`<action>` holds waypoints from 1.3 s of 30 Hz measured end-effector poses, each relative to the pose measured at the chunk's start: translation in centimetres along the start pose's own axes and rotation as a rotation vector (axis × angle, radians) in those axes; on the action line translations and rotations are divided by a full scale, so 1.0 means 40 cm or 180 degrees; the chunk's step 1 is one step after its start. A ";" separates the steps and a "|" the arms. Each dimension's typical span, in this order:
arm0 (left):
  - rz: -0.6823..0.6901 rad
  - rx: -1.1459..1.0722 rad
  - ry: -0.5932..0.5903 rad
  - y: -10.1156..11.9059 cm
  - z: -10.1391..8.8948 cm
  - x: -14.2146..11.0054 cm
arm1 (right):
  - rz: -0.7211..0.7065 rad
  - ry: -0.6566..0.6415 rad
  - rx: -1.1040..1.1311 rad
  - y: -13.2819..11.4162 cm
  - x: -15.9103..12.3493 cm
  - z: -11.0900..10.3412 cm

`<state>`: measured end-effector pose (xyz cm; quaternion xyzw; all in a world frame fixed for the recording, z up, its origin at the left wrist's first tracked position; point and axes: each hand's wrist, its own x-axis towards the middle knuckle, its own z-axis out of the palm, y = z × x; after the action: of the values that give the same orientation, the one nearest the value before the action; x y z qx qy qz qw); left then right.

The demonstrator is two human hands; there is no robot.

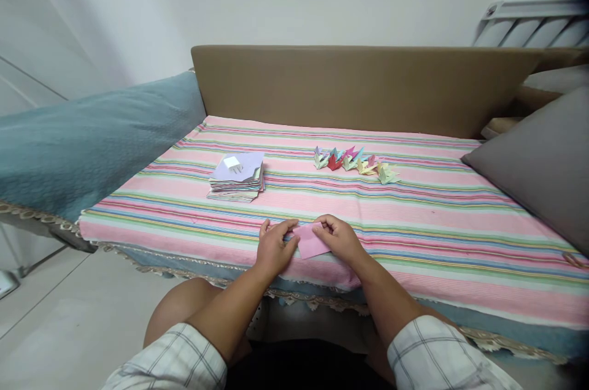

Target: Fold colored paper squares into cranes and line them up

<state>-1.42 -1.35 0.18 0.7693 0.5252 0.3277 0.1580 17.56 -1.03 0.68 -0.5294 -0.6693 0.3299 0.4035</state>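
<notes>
A small pink sheet of folding paper (313, 244) is held between my two hands, just above the striped cloth near the seat's front edge. My left hand (275, 246) pinches its left edge, thumb on the near side. At the upper right corner, my right hand (338, 235) grips the paper between thumb and fingers. Farther back to the right stand several folded paper cranes (352, 162) in two rows, in red, pink, yellow, green and blue. Left of them lies a stack of paper sheets (238, 184), with a lilac sheet on top.
A white plug adapter (232, 164) rests on the paper stack. The striped cloth (294, 194) covers a sofa seat with a brown backrest (359, 89). A grey cushion (543, 163) leans at the right, and a blue-covered armrest (101, 138) bounds the left.
</notes>
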 end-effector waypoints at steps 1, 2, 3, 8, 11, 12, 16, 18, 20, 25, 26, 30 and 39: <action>0.0016 -0.0006 0.0148 -0.001 0.001 0.003 | 0.0110 0.0160 0.0191 0.005 0.001 0.002; 0.0078 0.0026 0.0278 -0.001 0.002 0.005 | 0.0218 0.0351 0.0298 0.010 0.002 0.005; 0.0192 0.0099 0.0355 0.000 0.002 0.006 | 0.0314 0.0539 0.0311 0.014 0.003 0.007; 0.1046 0.0705 -0.0083 0.018 0.012 -0.004 | 0.0571 0.0905 -0.0417 0.010 -0.002 0.015; 0.1377 0.0949 -0.0377 0.024 0.027 -0.013 | 0.0628 0.0842 -0.0688 -0.004 -0.010 0.017; 0.1409 0.1020 -0.0433 0.023 0.031 -0.015 | 0.0637 0.0823 -0.0724 -0.007 -0.011 0.017; 0.1402 0.1283 -0.0548 0.013 0.042 -0.016 | 0.0439 0.0825 -0.1041 0.000 -0.012 0.011; 0.1428 0.1403 -0.0620 0.009 0.042 -0.015 | 0.0006 0.0915 -0.1293 0.009 -0.011 0.005; 0.1449 0.1498 -0.0697 0.008 0.040 -0.014 | -0.0571 0.0825 -0.1389 0.018 -0.012 -0.002; 0.1459 0.1606 -0.0797 0.012 0.035 -0.012 | -0.1118 0.0067 -0.1429 0.030 -0.017 -0.016; 0.1453 0.1605 -0.0782 0.012 0.034 -0.012 | -0.1069 0.0019 -0.1479 0.032 -0.018 -0.019; 0.1347 0.1513 -0.0661 0.012 0.032 -0.014 | -0.0892 -0.0119 -0.1566 0.030 -0.021 -0.028; 0.1240 0.1347 -0.0704 0.013 0.024 -0.011 | -0.0758 -0.0287 -0.1492 0.039 -0.027 -0.029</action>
<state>-0.51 -1.84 -0.39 0.9024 0.4040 0.1495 -0.0153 19.39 -1.71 -0.37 -0.5107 -0.8024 0.1393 0.2757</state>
